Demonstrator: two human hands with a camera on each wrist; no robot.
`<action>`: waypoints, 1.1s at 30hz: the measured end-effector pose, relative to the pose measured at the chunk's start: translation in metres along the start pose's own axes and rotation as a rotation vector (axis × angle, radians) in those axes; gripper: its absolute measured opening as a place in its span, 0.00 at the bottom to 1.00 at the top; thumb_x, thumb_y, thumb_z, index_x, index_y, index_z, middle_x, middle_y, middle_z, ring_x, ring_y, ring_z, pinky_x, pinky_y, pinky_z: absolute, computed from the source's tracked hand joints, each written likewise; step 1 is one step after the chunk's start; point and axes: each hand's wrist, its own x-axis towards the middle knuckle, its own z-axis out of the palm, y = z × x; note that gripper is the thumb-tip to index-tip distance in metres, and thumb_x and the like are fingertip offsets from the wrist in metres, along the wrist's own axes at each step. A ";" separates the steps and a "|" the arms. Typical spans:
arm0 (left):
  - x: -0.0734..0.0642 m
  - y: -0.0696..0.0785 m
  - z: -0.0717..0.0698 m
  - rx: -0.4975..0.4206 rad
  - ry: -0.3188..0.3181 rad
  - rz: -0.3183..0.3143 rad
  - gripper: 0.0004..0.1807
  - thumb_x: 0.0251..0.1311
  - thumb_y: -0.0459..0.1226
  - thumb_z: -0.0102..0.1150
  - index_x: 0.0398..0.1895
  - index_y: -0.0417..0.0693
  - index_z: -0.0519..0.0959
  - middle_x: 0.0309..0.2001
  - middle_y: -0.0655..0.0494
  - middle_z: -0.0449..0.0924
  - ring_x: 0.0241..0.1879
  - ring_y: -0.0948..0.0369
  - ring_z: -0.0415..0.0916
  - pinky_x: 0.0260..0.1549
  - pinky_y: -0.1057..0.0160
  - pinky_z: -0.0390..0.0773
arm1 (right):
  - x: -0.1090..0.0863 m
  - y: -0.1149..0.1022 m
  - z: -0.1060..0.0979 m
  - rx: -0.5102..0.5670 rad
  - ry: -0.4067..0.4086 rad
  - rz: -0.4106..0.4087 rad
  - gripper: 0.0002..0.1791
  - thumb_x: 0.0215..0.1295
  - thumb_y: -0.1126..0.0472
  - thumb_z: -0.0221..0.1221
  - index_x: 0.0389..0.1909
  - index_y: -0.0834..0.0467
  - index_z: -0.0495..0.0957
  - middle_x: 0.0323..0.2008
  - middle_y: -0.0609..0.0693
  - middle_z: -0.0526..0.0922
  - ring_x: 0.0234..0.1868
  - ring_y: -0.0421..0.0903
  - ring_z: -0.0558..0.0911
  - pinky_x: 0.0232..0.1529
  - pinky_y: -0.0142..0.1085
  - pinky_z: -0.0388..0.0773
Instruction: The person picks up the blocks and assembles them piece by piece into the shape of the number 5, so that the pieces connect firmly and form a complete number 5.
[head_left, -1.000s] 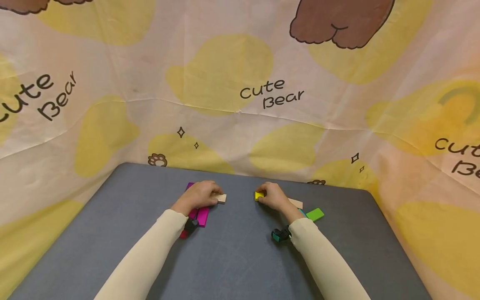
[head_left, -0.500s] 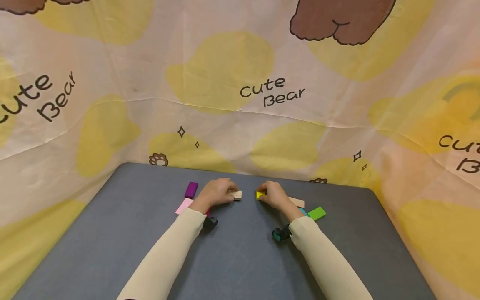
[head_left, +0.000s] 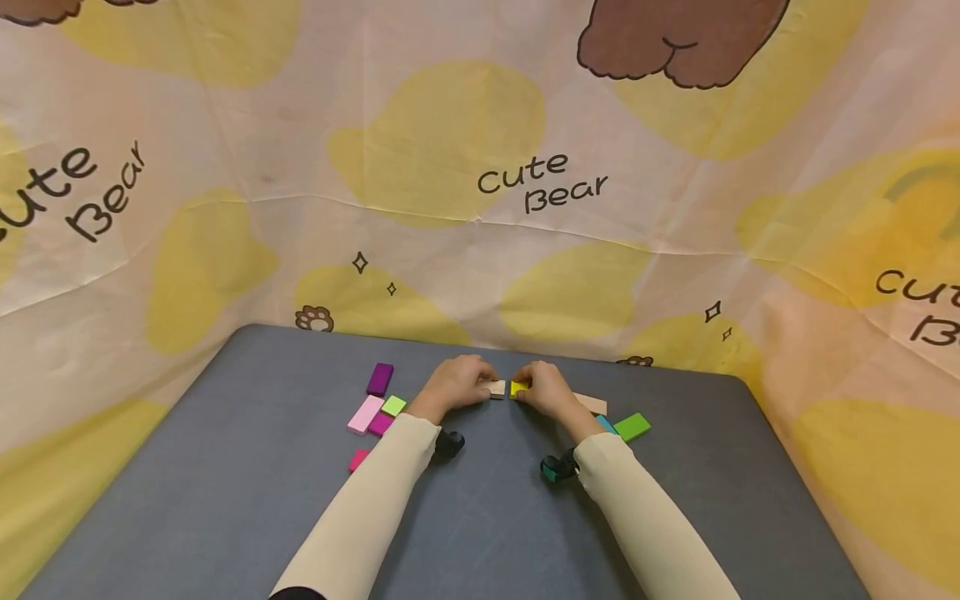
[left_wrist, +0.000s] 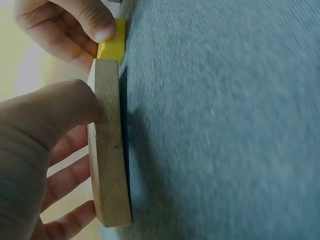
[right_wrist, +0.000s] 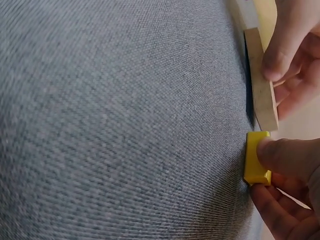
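Head view: at the grey table (head_left: 480, 517), the left hand (head_left: 462, 382) pinched a pale, oblong wooden block (head_left: 497, 389), the right hand (head_left: 547, 392) a small, glossy yellow block (head_left: 517, 389), narrowly apart. Left wrist view: the wooden block's end hid any gap. Right wrist view: the ends stood just beside each other. I judged the approach nearly done, contact outstanding.

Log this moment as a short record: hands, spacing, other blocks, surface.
Left hand: grip on wooden block
Right hand: grip on yellow block
Spacing: held blocks slightly apart in head view
Further left: purple block, light pink block, lime block, magenta block, crimson block
Further right: second wooden block, blue block, green block
Surface: gray table
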 end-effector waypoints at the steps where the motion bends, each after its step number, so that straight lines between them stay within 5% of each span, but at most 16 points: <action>1: 0.001 0.001 0.001 -0.003 -0.001 -0.002 0.14 0.57 0.40 0.62 0.46 0.59 0.85 0.44 0.60 0.82 0.41 0.60 0.77 0.43 0.59 0.75 | 0.000 0.000 0.000 0.004 -0.001 0.004 0.12 0.57 0.67 0.66 0.43 0.62 0.85 0.39 0.55 0.84 0.36 0.48 0.80 0.37 0.38 0.76; 33: 0.000 0.015 0.011 -0.033 0.051 -0.054 0.14 0.57 0.37 0.60 0.46 0.58 0.85 0.43 0.58 0.82 0.42 0.57 0.77 0.45 0.53 0.71 | -0.002 0.001 0.001 0.034 0.008 0.015 0.12 0.57 0.67 0.66 0.43 0.62 0.84 0.39 0.56 0.82 0.36 0.48 0.79 0.37 0.38 0.76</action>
